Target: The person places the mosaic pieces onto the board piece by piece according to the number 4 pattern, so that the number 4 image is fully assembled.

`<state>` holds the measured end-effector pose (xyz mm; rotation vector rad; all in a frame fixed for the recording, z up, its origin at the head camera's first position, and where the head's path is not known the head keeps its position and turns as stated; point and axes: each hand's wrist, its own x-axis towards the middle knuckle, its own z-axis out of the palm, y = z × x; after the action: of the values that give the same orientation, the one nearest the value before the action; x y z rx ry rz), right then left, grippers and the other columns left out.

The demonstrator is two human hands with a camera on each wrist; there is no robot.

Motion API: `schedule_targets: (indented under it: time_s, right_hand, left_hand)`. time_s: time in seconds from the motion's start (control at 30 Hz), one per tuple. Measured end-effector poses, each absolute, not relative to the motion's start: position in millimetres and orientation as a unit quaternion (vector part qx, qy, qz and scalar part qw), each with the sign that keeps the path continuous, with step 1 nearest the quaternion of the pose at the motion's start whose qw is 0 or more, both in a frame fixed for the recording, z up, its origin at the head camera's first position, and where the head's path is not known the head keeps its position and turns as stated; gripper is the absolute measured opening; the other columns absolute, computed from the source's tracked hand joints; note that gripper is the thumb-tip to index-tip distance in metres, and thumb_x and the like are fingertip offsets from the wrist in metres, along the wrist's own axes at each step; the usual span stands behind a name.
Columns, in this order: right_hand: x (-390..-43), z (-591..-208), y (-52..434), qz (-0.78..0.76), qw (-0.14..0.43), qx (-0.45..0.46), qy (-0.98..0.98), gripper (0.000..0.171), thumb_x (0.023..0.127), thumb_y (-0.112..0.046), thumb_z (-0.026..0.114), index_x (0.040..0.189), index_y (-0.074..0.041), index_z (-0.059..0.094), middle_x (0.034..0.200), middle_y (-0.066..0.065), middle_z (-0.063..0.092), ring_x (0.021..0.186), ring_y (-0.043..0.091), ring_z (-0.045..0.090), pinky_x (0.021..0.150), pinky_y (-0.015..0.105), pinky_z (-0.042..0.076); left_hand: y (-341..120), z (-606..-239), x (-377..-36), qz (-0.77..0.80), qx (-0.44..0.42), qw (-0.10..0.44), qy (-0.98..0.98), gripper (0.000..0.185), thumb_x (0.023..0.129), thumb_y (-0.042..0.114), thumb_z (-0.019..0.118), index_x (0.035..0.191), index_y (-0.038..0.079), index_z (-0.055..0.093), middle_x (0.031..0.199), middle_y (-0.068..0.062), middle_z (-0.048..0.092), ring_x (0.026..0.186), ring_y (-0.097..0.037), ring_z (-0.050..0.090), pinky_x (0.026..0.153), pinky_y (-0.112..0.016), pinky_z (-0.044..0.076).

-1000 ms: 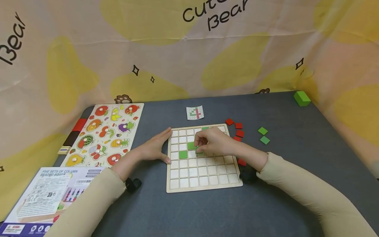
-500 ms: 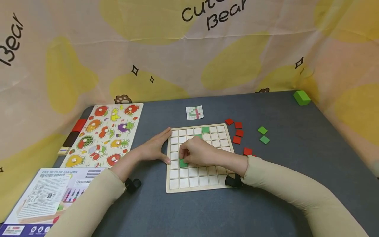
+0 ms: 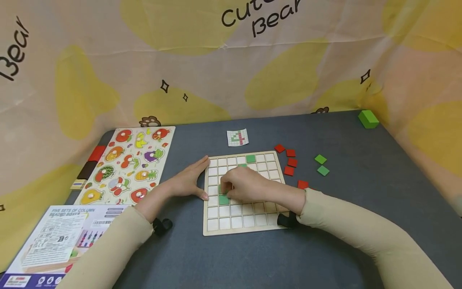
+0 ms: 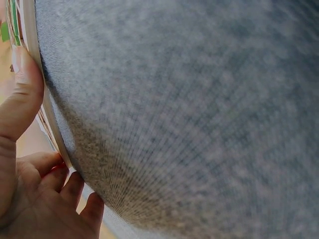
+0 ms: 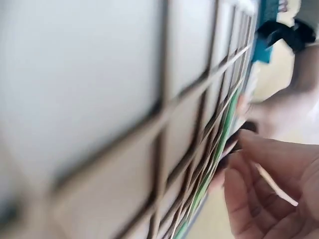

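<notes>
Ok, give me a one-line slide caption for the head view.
Left hand on the edge of a gridded board, right hand over it at a green tile, red tiles off the board.

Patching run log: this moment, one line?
left hand: touching grid board, left edge | right hand: at green tile, grip unclear | red tiles: right of grid board

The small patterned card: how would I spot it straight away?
Find the wooden grid board on the dark table. Just beyond its far edge lies the small white card. Unlike the plain red tiles to its right, it is printed with a green-and-red pattern.
</notes>
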<state>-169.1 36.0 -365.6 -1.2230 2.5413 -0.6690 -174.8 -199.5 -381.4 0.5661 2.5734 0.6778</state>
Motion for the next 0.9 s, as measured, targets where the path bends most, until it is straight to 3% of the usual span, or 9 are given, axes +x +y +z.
schedule_targets:
  time_s: [0.2, 0.47, 0.67, 0.9]
  right_hand:
    - [-193, -356, 76, -0.248, 0.107, -0.368, 0.890, 0.010, 0.085, -0.008, 0.073, 0.093, -0.014, 0.076, 0.082, -0.003, 0.071, 0.071, 0.009, 0.060, 0.066, 0.023, 0.050]
    - [-242, -348, 169, -0.273, 0.091, -0.260, 0.922, 0.016, 0.088, -0.006, 0.071, 0.103, -0.007, 0.074, 0.093, 0.010, 0.075, 0.079, 0.019, 0.065, 0.068, 0.031, 0.051]
    - [-269, -355, 240, -0.289, 0.169, -0.188, 0.923, 0.023, 0.095, -0.015, 0.064, 0.116, -0.005, 0.069, 0.101, 0.012, 0.072, 0.081, 0.019, 0.064, 0.070, 0.031, 0.054]
    - [-276, -363, 289, -0.313, 0.290, -0.208, 0.880, 0.030, 0.096, -0.018, 0.064, 0.121, -0.001, 0.066, 0.099, 0.008, 0.066, 0.082, 0.012, 0.058, 0.075, 0.026, 0.050]
  left_hand:
    - [-197, -382, -175, 0.243, 0.203, 0.212, 0.925, 0.117, 0.073, 0.031, 0.087, 0.157, -0.002, 0.013, 0.168, -0.018, 0.003, 0.154, -0.042, 0.010, 0.123, -0.059, 0.018]
    - [-197, -382, -175, 0.239, 0.200, 0.213, 0.926, 0.117, 0.073, 0.031, 0.087, 0.158, -0.001, 0.013, 0.168, -0.017, 0.003, 0.155, -0.041, 0.010, 0.123, -0.059, 0.018]
    - [-199, -382, -176, 0.236, 0.199, 0.214, 0.927, 0.118, 0.072, 0.030, 0.088, 0.158, -0.001, 0.013, 0.168, -0.018, 0.003, 0.155, -0.041, 0.010, 0.123, -0.059, 0.018]
    - [-198, -382, -176, 0.235, 0.203, 0.216, 0.926, 0.117, 0.073, 0.031, 0.087, 0.158, 0.000, 0.012, 0.168, -0.017, 0.003, 0.155, -0.040, 0.009, 0.123, -0.058, 0.018]
